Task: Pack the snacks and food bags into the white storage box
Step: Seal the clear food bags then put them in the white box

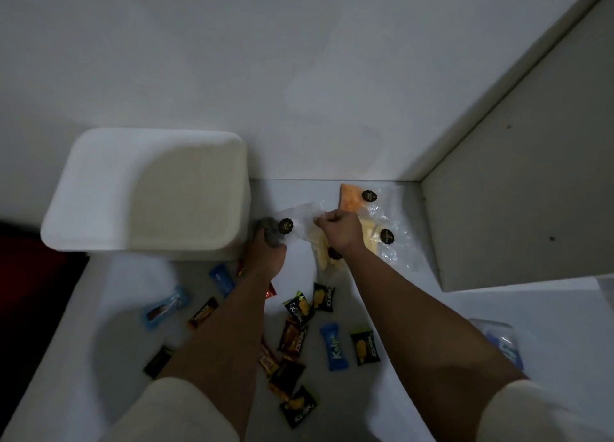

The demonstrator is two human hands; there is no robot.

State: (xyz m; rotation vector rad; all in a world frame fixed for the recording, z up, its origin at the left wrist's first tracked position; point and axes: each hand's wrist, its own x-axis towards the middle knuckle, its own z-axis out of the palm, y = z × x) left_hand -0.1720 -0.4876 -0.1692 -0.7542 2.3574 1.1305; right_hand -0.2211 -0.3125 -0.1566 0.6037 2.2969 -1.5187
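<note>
2 hands work 1 clear food bag [300, 224]: left hand [265, 252] clutches its grey contents, right hand [337, 230] pinches the film; next, lift it into the white storage box [146, 189].

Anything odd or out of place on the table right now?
Nothing looks spilled or damaged. The white storage box shows only a flat closed face, no opening, while small snack packets lie scattered loose. Both hands hold one clear food bag.

~13 snacks [335, 346] (dim), 4 bags [352, 198], 1 box [146, 189]
</note>
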